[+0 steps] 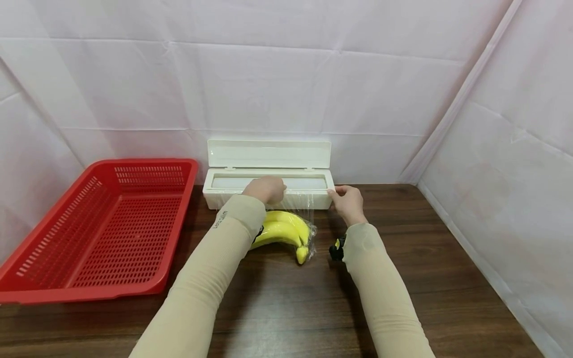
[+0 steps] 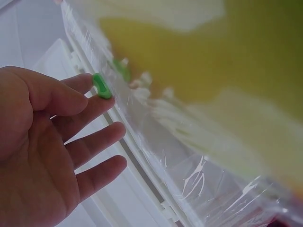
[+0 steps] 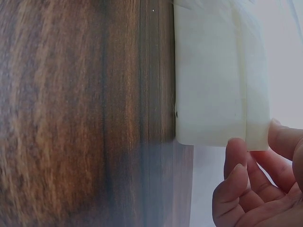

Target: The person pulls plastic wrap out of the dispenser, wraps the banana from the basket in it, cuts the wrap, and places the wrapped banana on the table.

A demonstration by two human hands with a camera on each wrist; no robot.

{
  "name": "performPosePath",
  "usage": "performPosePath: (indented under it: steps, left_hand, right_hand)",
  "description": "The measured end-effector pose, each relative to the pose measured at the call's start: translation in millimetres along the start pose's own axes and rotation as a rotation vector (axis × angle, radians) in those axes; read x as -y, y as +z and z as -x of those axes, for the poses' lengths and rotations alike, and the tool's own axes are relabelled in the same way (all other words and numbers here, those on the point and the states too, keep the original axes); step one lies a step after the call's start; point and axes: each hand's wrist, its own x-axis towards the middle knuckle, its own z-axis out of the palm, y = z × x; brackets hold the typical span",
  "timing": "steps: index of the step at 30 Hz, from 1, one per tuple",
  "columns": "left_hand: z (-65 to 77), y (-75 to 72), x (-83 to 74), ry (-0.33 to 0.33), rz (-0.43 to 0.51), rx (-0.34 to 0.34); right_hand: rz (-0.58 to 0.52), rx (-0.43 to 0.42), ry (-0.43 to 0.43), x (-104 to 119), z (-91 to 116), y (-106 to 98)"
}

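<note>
A white cling film box point(image 1: 210, 199) stands at the back of the table with its lid raised. Clear cling film point(image 2: 194, 175) stretches from its front edge over a bunch of yellow bananas point(image 1: 282, 231). My left hand point(image 1: 267, 190) is at the middle of that edge; its spread fingertips touch a small green slider point(image 2: 102, 86), the thumb apart from it. At the box's right end, my right hand point(image 1: 348, 204) grips the corner, thumb on the upper edge and fingers against the end point(image 3: 258, 175). My left forearm hides part of the bananas.
A red slatted basket point(image 1: 179, 238) sits on the left of the brown wooden table point(image 1: 295, 308). White cloth walls point(image 1: 268, 89) stand behind and at both sides, with the raised lid point(image 1: 268, 153) close to the back one.
</note>
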Motion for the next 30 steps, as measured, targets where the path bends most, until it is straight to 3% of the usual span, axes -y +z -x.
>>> performPosePath:
  steps: [21,30]
  left_hand:
    - [-1.3,-1.4,4.4,-0.006,0.007,0.044]
    - [-0.7,0.4,5.6,-0.028,-0.008,-0.003]
  right_hand:
    - [0.001,-0.002,-0.005,-2.1,-0.8,-2.6]
    - [0.0,0.017,0.001,-2.7,-0.5,-3.2]
